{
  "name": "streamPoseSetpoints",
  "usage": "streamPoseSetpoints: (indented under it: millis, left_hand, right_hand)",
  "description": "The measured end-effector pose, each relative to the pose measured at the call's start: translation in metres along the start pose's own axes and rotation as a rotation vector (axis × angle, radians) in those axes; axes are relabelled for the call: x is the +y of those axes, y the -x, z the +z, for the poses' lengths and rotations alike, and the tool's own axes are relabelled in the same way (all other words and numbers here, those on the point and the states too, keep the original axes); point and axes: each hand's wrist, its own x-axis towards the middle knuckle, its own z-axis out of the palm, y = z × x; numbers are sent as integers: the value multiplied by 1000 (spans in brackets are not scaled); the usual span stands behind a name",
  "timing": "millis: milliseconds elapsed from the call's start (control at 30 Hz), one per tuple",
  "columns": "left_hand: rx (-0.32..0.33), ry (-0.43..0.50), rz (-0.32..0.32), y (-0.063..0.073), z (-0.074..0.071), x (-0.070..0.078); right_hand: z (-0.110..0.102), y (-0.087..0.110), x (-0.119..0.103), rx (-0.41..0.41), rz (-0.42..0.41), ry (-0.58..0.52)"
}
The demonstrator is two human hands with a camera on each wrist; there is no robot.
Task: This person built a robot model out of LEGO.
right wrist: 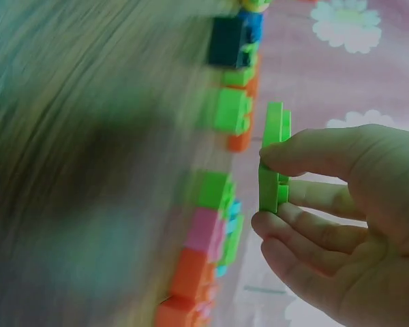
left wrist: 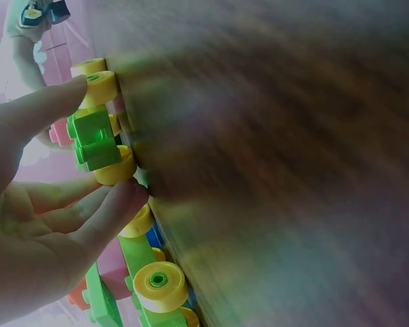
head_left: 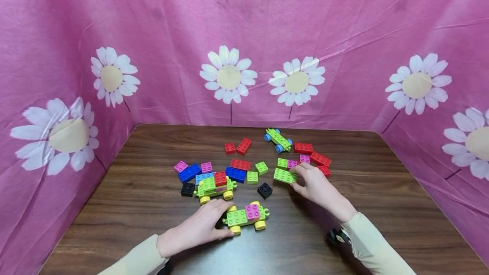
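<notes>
My left hand [head_left: 204, 226] holds a green toy car base [head_left: 237, 217] with yellow wheels by its left end. In the left wrist view, thumb and fingers lie on opposite yellow wheels [left wrist: 101, 88]. A pink brick [head_left: 252, 212] sits on the car's right half. Just behind stands a second yellow-wheeled car [head_left: 208, 188] topped by a red brick [head_left: 220, 178]. My right hand [head_left: 318, 186] pinches a flat green plate brick [head_left: 284, 175] at its right end, above the table. Thumb and fingertips grip its edges in the right wrist view, studs facing the palm.
Blue bricks [head_left: 189, 173], black bricks [head_left: 265, 190], small green bricks [head_left: 261, 167] and red bricks [head_left: 303, 147] lie across the wooden table [head_left: 153, 211]. A green car base with blue wheels [head_left: 278, 140] stands farther back. A pink flowered cloth [head_left: 172, 67] hangs behind the table.
</notes>
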Motion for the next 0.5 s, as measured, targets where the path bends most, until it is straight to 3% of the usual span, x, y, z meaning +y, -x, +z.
streamPoseSetpoints:
  millis: [233, 500]
  left_hand:
    - [-7, 5, 1, 0, -1, -1]
    - [11, -1, 19, -1, -1, -1]
  right_hand:
    - [-10, -2, -31, -2, -103, -88]
    - [-13, -3, -69, -129, -214, -273]
